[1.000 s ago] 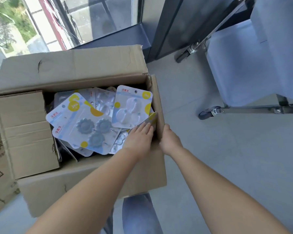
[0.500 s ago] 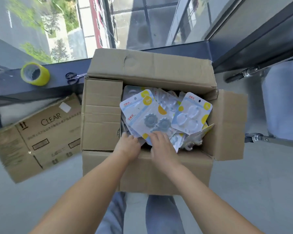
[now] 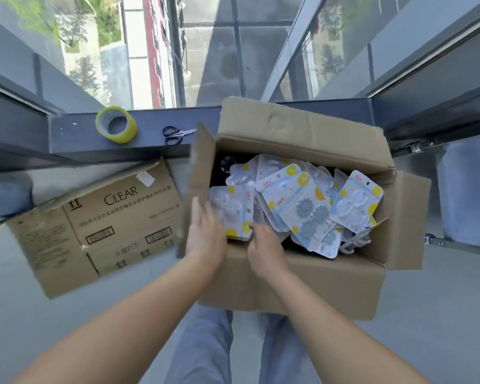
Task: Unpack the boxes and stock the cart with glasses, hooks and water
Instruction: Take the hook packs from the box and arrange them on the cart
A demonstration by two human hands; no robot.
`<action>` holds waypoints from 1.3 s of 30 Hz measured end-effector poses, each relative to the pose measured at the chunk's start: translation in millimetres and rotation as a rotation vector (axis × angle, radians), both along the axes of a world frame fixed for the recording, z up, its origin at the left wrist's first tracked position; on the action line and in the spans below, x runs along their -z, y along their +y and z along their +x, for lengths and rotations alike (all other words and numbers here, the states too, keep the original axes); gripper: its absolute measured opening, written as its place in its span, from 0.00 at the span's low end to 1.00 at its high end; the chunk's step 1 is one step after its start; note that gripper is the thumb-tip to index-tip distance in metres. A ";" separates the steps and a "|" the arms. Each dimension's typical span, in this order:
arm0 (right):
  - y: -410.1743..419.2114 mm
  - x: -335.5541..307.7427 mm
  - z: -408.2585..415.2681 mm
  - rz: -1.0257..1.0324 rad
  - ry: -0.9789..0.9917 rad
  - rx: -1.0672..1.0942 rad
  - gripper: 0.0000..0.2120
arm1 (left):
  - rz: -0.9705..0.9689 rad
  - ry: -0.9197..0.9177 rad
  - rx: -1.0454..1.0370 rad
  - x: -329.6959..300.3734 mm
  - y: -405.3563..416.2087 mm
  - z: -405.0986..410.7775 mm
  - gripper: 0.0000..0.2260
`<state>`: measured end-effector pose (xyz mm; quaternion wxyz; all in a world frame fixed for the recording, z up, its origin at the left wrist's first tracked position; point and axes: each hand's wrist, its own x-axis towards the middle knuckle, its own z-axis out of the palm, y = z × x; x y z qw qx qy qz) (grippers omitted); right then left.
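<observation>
An open cardboard box (image 3: 302, 284) stands on the floor in front of me, filled with several blister packs of hooks (image 3: 306, 206), white and blue with yellow dots. My left hand (image 3: 205, 234) lies flat with straight fingers between the raised left flap (image 3: 198, 176) and a pack of clear hooks (image 3: 232, 209) at the box's left side. My right hand (image 3: 263, 245) curls its fingers over that pack's lower right corner. The cart (image 3: 466, 189) shows only as a pale covered side and metal frame at the right edge.
A flattened carton marked CLEAR (image 3: 103, 225) lies on the floor to the left. On the dark window ledge (image 3: 75, 137) behind it sit a yellow tape roll (image 3: 116, 123) and black scissors (image 3: 175, 134). My legs are below the box.
My view has swung left and up. Both hands moved to the box's left side, the left flap now stands up, and the right hand has closed on a pack's corner.
</observation>
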<state>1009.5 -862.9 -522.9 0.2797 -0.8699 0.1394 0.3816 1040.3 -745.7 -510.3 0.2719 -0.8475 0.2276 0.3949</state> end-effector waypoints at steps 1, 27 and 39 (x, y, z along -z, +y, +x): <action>12.1 -1.4 2.9 0.011 0.023 -0.035 0.20 | -0.002 0.008 -0.239 1.9 18.6 2.2 0.30; -72.5 30.2 -22.6 -0.214 0.151 0.127 0.14 | -0.405 -0.087 -0.629 71.9 -8.7 -24.2 0.33; -170.7 34.0 -37.6 -0.158 -0.004 0.404 0.11 | -0.705 0.138 -1.244 56.9 -151.4 -24.9 0.10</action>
